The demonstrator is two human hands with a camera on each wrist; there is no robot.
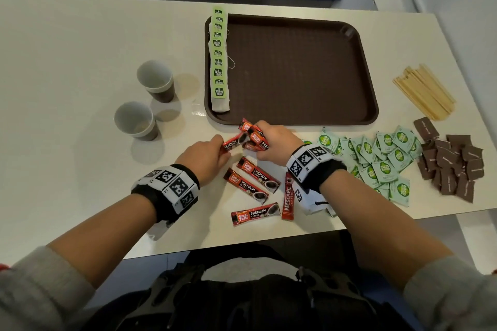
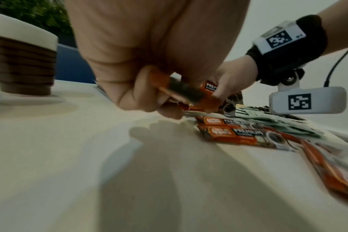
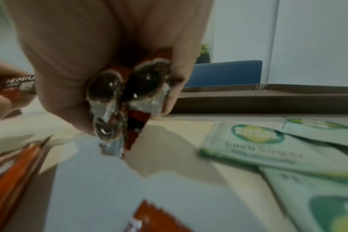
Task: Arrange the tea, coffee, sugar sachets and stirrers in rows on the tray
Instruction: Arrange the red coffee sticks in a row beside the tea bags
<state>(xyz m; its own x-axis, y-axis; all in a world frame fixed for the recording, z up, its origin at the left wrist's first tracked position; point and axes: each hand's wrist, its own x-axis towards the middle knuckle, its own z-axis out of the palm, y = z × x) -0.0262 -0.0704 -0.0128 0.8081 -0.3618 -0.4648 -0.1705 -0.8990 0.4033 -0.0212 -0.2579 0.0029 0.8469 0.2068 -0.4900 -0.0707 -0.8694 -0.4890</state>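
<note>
Several coffee sticks (image 1: 254, 135) bunched in right hand (image 1: 274, 144), fingers curled round them, just short of tray (image 1: 372, 115). Left hand (image 1: 205, 160) pinches one more stick (image 1: 231, 142), feeding it in. Four still loose on table (image 1: 80, 48). Tea row (image 1: 219, 60) fills tray's left edge. Square ends before laying next row beside tea.

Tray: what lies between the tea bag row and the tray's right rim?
Nothing: the head view shows bare brown tray floor from the tea bags rightward.
</note>
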